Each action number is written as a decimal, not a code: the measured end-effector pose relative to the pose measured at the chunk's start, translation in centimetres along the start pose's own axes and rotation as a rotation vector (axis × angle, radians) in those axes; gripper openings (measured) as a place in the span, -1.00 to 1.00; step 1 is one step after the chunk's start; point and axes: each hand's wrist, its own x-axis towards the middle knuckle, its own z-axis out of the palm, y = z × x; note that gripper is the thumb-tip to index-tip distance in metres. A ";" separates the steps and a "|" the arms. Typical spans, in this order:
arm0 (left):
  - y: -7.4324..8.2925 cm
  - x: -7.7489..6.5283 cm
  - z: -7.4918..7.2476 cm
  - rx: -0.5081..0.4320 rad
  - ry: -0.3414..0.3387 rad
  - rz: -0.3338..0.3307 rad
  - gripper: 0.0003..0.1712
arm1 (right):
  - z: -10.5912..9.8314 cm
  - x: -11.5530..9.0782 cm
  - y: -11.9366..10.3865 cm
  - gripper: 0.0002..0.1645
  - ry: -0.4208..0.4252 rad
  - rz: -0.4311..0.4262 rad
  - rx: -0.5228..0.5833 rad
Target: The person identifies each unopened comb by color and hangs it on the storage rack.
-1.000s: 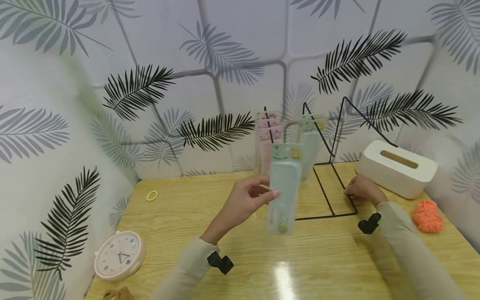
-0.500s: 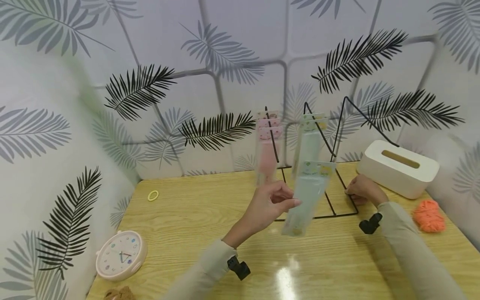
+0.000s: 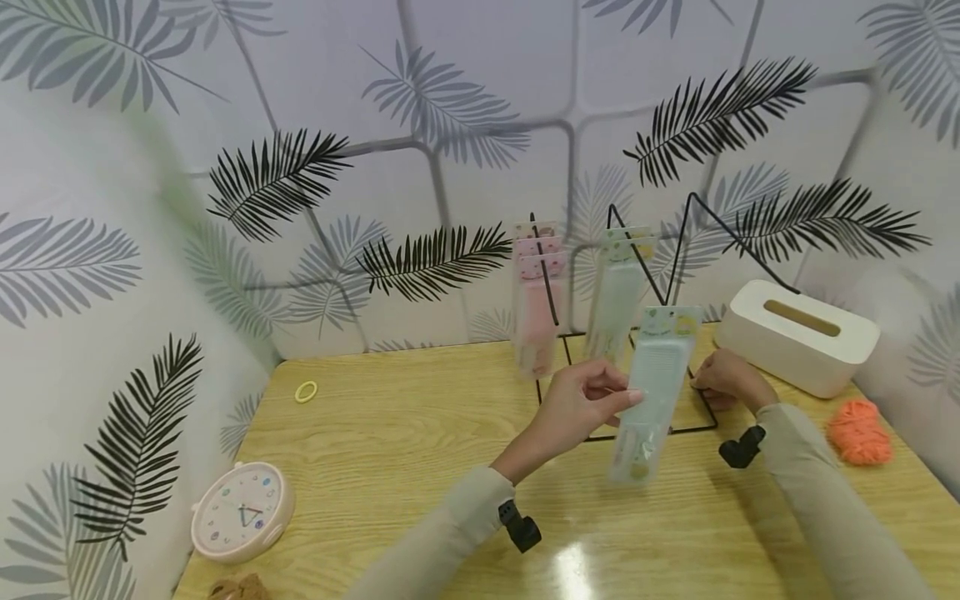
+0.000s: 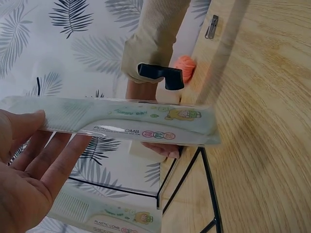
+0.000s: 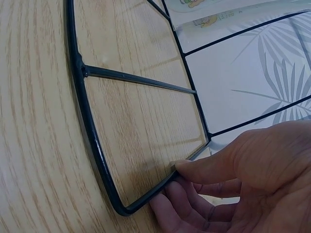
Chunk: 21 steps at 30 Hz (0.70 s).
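My left hand [image 3: 581, 404] pinches a pale green packaged plastic comb [image 3: 657, 375] between thumb and fingers, upright with a slight tilt. It is held in front of the black wire rack [image 5: 140, 81], below its right-hand hook [image 3: 742, 242]. Pink packaged combs [image 3: 537, 312] hang from the rack's left hook. More pale green packaged combs [image 3: 617, 300] hang from the middle one. My right hand [image 3: 726, 379] grips the right side bar of the rack's base; in the right wrist view the thumb lies over the bar, fingers curled beneath.
A white tissue box [image 3: 802, 337] stands right of the rack, with orange yarn [image 3: 859, 433] in front. At left are a pink clock [image 3: 242, 512] and a yellow ring [image 3: 306, 392]. A brown fuzzy thing [image 3: 238, 588] shows at the bottom edge. A metal clip [image 4: 212, 26] lies on the table.
My left hand has carried the packaged comb rightward, from in front of the pink combs, past the middle hook, to the rack's right side. My right hand has stayed on the base bar.
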 end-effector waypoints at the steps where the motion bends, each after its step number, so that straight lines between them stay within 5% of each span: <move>1: -0.1 0.1 0.1 -0.005 0.004 -0.004 -0.87 | 0.0 0.0 0.0 -0.84 -0.001 0.003 0.003; 13: -2.1 2.2 0.2 -0.023 0.091 -0.035 -0.86 | -0.2 -0.4 0.2 -0.82 0.005 0.010 0.024; 21: -4.2 4.9 0.4 0.039 0.259 0.043 -0.87 | 0.0 -0.3 0.2 -0.84 0.011 -0.006 0.022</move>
